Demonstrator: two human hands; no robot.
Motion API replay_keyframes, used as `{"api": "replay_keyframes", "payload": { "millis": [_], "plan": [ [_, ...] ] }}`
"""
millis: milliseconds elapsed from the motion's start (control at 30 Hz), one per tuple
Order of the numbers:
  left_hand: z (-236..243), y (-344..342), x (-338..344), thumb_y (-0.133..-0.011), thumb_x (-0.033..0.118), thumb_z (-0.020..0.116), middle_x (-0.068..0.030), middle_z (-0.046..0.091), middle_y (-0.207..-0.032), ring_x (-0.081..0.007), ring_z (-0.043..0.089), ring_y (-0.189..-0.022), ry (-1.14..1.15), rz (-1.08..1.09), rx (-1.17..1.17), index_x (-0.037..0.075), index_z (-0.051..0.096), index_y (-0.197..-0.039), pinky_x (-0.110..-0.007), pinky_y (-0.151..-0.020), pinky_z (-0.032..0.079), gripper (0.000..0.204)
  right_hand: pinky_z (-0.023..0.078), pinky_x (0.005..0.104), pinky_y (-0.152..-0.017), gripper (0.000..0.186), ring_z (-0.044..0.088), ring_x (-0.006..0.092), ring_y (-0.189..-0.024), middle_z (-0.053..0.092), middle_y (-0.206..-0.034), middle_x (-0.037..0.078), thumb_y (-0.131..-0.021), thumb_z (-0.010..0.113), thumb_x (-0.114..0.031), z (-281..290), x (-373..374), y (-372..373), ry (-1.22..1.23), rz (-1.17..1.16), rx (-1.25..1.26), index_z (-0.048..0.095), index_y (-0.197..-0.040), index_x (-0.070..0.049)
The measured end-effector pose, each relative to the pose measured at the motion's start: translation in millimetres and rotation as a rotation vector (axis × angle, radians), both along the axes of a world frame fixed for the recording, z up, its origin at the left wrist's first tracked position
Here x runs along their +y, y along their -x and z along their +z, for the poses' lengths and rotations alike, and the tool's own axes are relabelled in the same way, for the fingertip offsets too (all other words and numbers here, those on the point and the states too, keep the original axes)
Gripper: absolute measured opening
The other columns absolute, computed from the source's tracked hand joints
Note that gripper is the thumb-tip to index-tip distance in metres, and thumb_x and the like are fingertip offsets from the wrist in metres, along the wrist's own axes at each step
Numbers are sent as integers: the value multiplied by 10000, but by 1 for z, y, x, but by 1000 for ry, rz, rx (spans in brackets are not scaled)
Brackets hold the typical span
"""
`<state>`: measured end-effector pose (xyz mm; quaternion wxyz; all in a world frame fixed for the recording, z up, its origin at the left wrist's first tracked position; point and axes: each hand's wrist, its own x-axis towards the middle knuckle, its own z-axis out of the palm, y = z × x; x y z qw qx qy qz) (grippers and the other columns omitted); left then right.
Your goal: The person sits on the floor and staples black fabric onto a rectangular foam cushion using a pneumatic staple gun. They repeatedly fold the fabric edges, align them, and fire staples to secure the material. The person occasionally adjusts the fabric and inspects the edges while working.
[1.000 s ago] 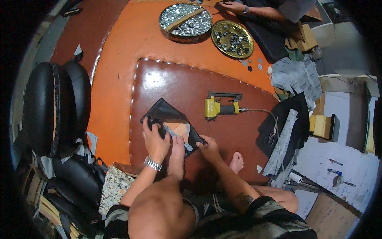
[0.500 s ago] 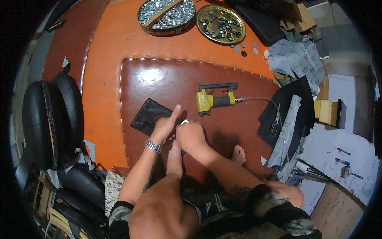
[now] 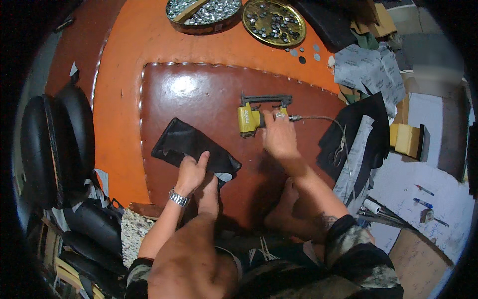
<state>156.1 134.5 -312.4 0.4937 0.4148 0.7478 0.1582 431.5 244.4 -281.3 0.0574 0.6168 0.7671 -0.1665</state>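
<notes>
My left hand (image 3: pixel 191 172), with a metal watch on the wrist, is closed on the lower edge of a black leather-like covered piece (image 3: pixel 186 141). The thumb presses on top; the fingers beneath are hidden. That piece is long and roughly rectangular, lying slanted on the brown padded surface beside my foot. A pale grey patch (image 3: pixel 224 177) shows at its near right end. Farther right, my right hand (image 3: pixel 280 132) is wrapped round the handle of a yellow and black pneumatic staple gun (image 3: pixel 247 121), which lies on its side. An air hose (image 3: pixel 318 118) runs from its back end.
At the far side stand a round tin (image 3: pixel 204 27) of shiny metal buttons and a gold tray (image 3: pixel 274 42) with dark buttons. Scissors (image 3: pixel 339 152) rest on black fabric (image 3: pixel 368 107) at the right. Black padded cushions (image 3: pixel 72 144) are stacked at the left.
My right hand has left the black covered piece, reached away to the right and taken hold of the staple gun. More of the covered piece shows, under my left hand.
</notes>
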Motion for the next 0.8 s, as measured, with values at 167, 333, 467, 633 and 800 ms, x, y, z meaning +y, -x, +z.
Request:
{"api": "replay_keyframes", "payload": {
  "millis": [167,333,467,633,800],
  "plan": [
    [6,5,-2,-1013,455,682,-342,645,-724,-488,679,-731,47,-64,85,-113,629,-694,-566,-711,508,653,469,529,-1103,812,586,405,-1288,609,-1388,251,-874,755,-163,-10,26,-10,79,361,-183,414,-1602,-52],
    [-1,8,-6,-1009,494,664,-337,682,-778,-499,688,-788,-37,-85,175,-68,680,-716,-581,-745,533,634,493,533,-1063,771,654,377,-1216,704,-1247,214,-842,825,-272,4,42,14,255,351,-207,511,-1508,-44],
    [-1,6,-7,-1001,520,661,-308,716,-820,-486,699,-850,-59,-94,310,-34,715,-748,-584,-775,556,612,493,533,-1034,692,697,354,-1123,752,-1121,188,-827,829,-281,22,35,35,234,495,-181,590,-1446,-84],
    [-2,10,-4,-992,524,670,-287,732,-865,-462,704,-902,33,-107,277,-12,737,-775,-576,-790,561,582,475,535,-1016,623,714,330,-1039,753,-999,133,-737,856,-250,42,36,52,251,825,-21,711,-1343,-215],
    [-11,9,-4,-979,509,684,-274,736,-862,-450,705,-906,6,-95,303,3,755,-820,-563,-802,565,535,467,547,-1004,477,729,335,-1060,778,-1022,137,-777,816,-190,36,29,88,362,883,-88,742,-1246,-146]
  ]
}}
